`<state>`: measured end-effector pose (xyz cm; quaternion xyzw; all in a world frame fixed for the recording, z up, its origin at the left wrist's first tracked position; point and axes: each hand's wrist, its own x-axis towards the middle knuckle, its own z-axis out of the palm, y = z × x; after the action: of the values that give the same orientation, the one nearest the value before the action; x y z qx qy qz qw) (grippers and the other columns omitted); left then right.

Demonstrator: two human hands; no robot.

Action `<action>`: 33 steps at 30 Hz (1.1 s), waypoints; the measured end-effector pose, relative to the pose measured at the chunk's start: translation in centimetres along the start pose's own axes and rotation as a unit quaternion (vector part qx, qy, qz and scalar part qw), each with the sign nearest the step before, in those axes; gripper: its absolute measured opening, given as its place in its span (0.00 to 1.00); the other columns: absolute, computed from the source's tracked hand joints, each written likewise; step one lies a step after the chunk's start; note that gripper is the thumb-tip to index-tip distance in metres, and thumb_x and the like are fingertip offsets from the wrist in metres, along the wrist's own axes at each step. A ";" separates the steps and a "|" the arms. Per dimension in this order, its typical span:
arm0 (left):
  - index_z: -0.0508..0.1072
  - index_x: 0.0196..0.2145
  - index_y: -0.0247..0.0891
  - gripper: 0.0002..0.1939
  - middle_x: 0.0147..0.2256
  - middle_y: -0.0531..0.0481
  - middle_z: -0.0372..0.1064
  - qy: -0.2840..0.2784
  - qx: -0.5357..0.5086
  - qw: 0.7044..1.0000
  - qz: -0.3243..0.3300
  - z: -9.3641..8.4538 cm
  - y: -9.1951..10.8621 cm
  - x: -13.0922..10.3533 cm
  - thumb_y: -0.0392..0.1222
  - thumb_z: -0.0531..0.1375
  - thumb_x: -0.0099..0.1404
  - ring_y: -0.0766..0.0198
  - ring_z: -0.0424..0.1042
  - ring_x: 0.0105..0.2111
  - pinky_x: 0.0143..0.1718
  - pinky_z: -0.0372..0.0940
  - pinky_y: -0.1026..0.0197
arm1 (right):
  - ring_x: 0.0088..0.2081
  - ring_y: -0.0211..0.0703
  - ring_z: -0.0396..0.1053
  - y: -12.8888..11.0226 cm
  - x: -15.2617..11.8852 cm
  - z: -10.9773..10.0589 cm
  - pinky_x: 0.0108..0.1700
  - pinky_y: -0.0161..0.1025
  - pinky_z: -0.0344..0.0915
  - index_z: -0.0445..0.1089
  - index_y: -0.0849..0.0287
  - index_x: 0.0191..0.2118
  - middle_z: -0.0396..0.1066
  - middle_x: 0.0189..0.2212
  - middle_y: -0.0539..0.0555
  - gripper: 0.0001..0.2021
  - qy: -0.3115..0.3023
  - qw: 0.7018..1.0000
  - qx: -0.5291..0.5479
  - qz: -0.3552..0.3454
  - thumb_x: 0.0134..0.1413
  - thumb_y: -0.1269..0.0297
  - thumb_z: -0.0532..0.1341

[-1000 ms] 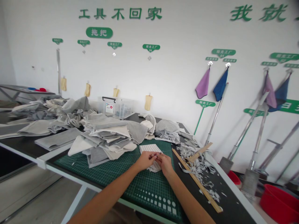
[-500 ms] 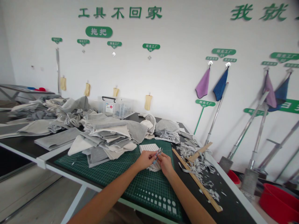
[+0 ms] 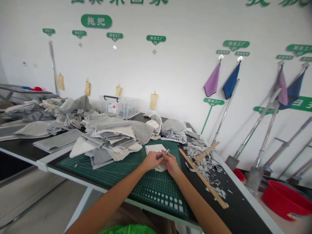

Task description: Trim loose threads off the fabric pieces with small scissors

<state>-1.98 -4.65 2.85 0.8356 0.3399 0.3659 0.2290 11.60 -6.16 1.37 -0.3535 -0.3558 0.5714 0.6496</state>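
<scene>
Both hands meet over a striped white cloth (image 3: 156, 148) on the green cutting mat (image 3: 156, 188). Between them is a small metal-tipped tool (image 3: 163, 154), dark at its left end. My left hand (image 3: 151, 161) has its fingers closed on the dark end. The fingers of my right hand (image 3: 171, 164) are closed by the metal end; whether they grip the tool or cloth is too small to tell. The hands hide part of the cloth. Left of them lies a heap of grey and white cloths (image 3: 109, 133).
A wooden ruler (image 3: 204, 180) and grey-white scraps (image 3: 207, 169) lie to the right. Behind stands a clear plastic box (image 3: 126, 109); another cloth pile (image 3: 174, 128) is at the table's far end. Poles (image 3: 225, 112) lean on the wall near a red basin (image 3: 284, 200).
The camera view has tilted down slightly, and green fabric shows at the bottom. Between my hands, the tool has turned to lie flatter, its metal end pointing right.
</scene>
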 end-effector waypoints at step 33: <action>0.74 0.43 0.33 0.25 0.32 0.43 0.75 -0.106 -0.407 0.885 -0.198 -0.2 -1.2 0.2 0.52 0.65 0.50 0.62 0.74 0.29 0.33 0.68 0.61 | 0.30 0.38 0.72 0.0 -0.2 -0.3 0.35 0.34 0.69 0.74 0.63 0.28 0.76 0.27 0.54 0.10 -0.009 1.000 -0.018 0.010 0.37 0.65 0.69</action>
<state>-2.52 -3.68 2.35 0.6176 0.2932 0.3288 0.6515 11.83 -6.33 1.26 -0.3633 -0.3687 0.5743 0.6342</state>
